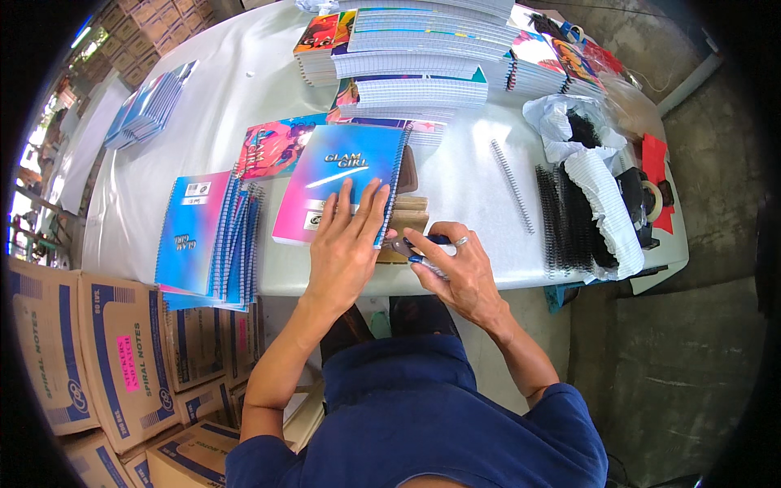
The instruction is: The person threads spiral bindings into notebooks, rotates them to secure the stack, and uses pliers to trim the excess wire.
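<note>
A spiral notebook (321, 163) with a shiny blue and pink cover lies in front of me, its coil along the right edge. My left hand (346, 244) rests flat on the lower part of the cover, fingers stretched out. Gripped in my right hand (464, 281) is a pair of pliers with dark blue handles (439, 240). The jaws are at the lower end of the coil, beside my left hand; fingers partly hide the contact. A brownish block (409, 213) lies just right of the coil.
Blue spiral notebooks (195, 232) are piled at left, with another stack (150, 106) farther off. Thick stacks of pages (415, 49) stand at the back. A loose coil (511, 185) and black coils (557, 220) lie right. Cartons (122, 358) fill the lower left.
</note>
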Demonstrator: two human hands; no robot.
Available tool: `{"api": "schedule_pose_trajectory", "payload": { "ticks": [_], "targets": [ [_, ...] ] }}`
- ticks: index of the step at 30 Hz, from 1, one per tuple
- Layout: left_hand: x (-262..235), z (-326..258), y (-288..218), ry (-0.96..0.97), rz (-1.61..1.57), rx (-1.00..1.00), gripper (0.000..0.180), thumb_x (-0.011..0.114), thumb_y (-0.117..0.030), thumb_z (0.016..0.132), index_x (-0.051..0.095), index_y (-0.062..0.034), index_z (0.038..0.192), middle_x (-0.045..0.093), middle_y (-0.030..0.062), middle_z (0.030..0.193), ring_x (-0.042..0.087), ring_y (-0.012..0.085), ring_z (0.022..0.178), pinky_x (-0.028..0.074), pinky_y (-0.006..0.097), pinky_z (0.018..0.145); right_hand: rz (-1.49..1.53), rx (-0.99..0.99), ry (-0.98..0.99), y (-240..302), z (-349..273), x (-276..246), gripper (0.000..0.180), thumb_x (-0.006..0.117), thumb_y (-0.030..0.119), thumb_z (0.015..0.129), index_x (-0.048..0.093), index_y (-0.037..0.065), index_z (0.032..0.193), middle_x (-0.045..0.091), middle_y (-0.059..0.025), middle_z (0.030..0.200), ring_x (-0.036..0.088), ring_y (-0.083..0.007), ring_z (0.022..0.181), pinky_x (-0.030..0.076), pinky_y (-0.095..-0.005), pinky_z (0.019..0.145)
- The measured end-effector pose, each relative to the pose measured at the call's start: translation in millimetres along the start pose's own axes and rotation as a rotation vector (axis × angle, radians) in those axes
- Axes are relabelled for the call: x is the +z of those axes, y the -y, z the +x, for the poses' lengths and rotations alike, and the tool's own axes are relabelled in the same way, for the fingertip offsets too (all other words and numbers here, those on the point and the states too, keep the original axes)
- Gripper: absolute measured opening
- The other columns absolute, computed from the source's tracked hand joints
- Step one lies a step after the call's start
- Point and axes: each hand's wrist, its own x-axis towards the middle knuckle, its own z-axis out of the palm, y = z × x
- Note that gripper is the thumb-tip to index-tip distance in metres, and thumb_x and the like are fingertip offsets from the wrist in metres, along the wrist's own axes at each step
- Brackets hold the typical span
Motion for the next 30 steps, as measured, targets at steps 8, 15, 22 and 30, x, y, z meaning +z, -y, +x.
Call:
{"api": "schedule_pose_trajectory", "payload": {
  "ticks": [8, 15, 22, 30],
  "targets": [
    [-3.1, -1.3, 0.6, 0.003, 0.041, 0.005, 0.06, 0.068, -0.007, 0.078, 0.051, -0.0052, 0.135, 0.053, 0.0083, 0.138, 0.049, 0.0356, 0.125, 0.037, 0.05, 0.104, 0.775, 0.414, 0.541, -20.0, 16.0, -9.1, 0.031, 0.054, 0.022, 0.097, 0.063, 0.004, 0.12, 0.058, -0.0064, 0.08, 0.054, -0.0133, 0.072, 0.047, -0.0292, 0.069],
    [-87.8, 20.3, 54.3, -0.252, 0.114, -0.07, 0.056, 0.069, -0.01, 0.077, 0.056, -0.011, 0.132, 0.056, 0.0082, 0.134, 0.056, 0.0306, 0.119, 0.044, 0.046, 0.098, 0.548, 0.455, 0.084, -89.0, 32.3, -21.5, 0.031, 0.052, 0.02, 0.098, 0.061, -0.001, 0.12, 0.053, -0.0052, 0.082, 0.051, -0.0112, 0.073, 0.044, -0.0261, 0.067],
    [-186.8, -36.3, 102.3, -0.124, -0.109, -0.417, 0.06, 0.07, -0.005, 0.076, 0.054, -0.0113, 0.134, 0.051, 0.0087, 0.14, 0.042, 0.0312, 0.134, 0.033, 0.047, 0.108, -0.529, 0.043, -0.039, -163.1, 22.1, 17.8, 0.029, 0.062, 0.016, 0.09, 0.061, 0.005, 0.117, 0.059, -0.0152, 0.106, 0.055, -0.0318, 0.095, 0.044, -0.0435, 0.083],
    [-179.8, -114.9, 145.4, 0.443, -0.077, -0.462, 0.079, 0.077, -0.02, 0.07, 0.043, -0.0165, 0.142, 0.035, 0.0075, 0.152, 0.022, 0.0379, 0.143, 0.016, 0.056, 0.114, 0.003, -0.388, -0.083, -51.1, 170.7, 61.9, 0.039, 0.05, -0.012, 0.074, 0.061, -0.001, 0.11, 0.062, -0.0205, 0.111, 0.059, -0.0364, 0.105, 0.049, -0.0417, 0.09]
  ]
}}
